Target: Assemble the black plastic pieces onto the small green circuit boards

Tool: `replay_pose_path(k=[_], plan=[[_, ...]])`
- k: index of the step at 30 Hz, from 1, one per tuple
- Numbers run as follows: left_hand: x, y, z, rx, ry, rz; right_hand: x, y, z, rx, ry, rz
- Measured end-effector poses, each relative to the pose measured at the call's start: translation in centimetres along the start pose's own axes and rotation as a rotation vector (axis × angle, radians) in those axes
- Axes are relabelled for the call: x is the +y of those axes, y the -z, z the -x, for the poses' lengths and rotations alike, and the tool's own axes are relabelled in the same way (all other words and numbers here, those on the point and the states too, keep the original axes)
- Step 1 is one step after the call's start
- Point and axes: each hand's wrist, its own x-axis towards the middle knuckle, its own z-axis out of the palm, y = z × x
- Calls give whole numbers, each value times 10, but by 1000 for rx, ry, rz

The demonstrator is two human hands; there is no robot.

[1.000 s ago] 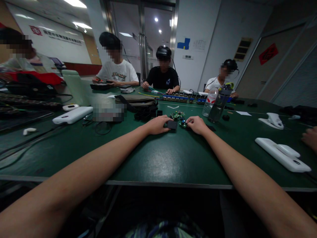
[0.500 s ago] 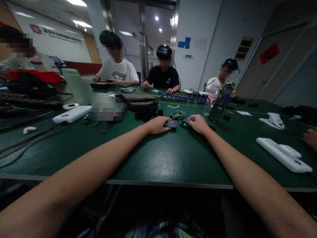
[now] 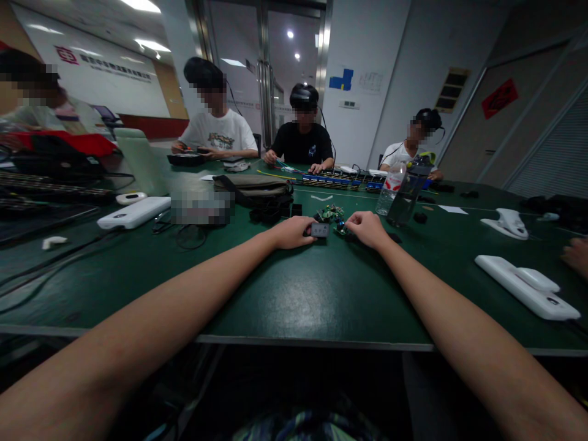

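Note:
My left hand (image 3: 295,232) is closed round a small dark box (image 3: 320,230) with a grey printed face, held just above the green table (image 3: 294,294). To its right, my right hand (image 3: 366,229) pinches at the edge of a small green circuit board piece (image 3: 340,228) with a blue part. Its fingertips partly hide that piece. Just behind, between the two hands, lies a small pile of green circuit boards (image 3: 331,212). Black plastic pieces (image 3: 275,211) sit behind my left hand.
Two bottles (image 3: 408,191) stand behind my right hand. White devices lie at the right (image 3: 526,288) and left (image 3: 133,212). A grey-brown bag (image 3: 252,185) rests behind the black pieces. Several people sit round the table; another person's hand (image 3: 575,252) shows at the right edge.
My right hand has shifted very slightly left, towards the boards. My left hand keeps the box in nearly the same place.

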Motion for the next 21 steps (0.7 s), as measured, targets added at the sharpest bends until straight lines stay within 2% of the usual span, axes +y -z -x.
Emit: replay_pose_path(k=[14,21], plan=[[2,0,0,2,16,-9,1,-1,-2,-27,170,24],[0,-1,1,4,1,18,1,-1,-2,-54,164,15]])
